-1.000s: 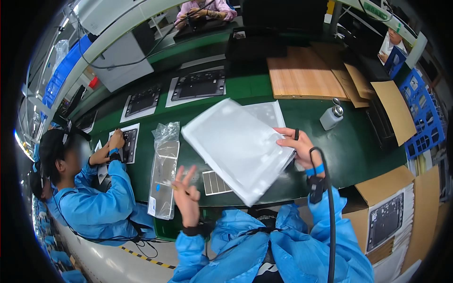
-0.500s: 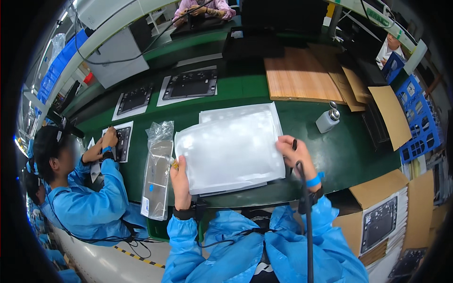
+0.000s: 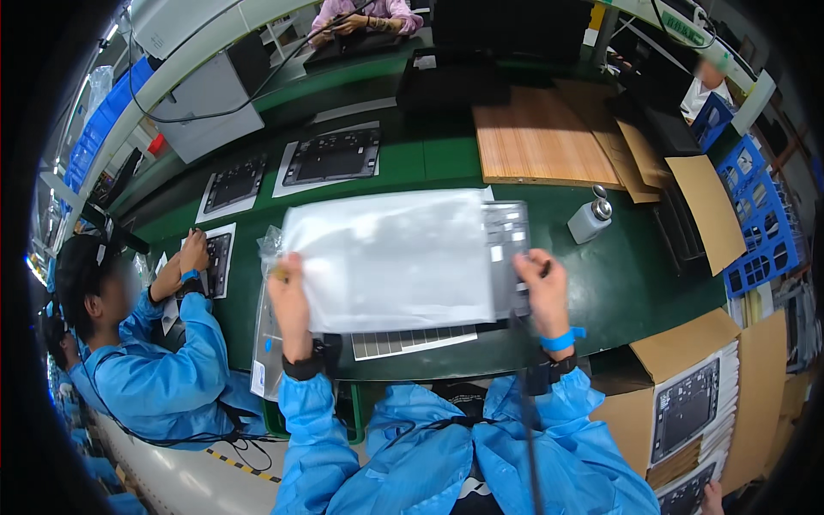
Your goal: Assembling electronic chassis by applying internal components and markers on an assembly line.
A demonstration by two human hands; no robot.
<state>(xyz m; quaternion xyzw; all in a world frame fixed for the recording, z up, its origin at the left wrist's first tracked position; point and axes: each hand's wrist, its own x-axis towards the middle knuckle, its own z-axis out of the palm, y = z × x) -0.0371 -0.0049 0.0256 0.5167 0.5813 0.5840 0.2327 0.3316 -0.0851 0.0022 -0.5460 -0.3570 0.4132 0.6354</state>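
Note:
My left hand is closed on the left edge of a white, translucent sheet, with a small yellow bit at its fingertips. The sheet is slightly blurred and covers most of a flat dark panel, whose right end with pale patches sticks out. My right hand grips that panel's right edge. A short dark piece shows by its fingers, too small to name. Below the sheet, a strip of another dark panel with light lines shows on the bench. A clear plastic bag lies beside my left hand.
A pump bottle and a wooden board are on the green bench. More dark panels lie on white sheets at the far left. A co-worker works at left. An open carton with panels stands at right; another person's hand touches it.
The white sheet has moved left with my left hand, baring the dark panel's right end. My right hand has come onto the panel's edge. Another person's hand has appeared at lower right.

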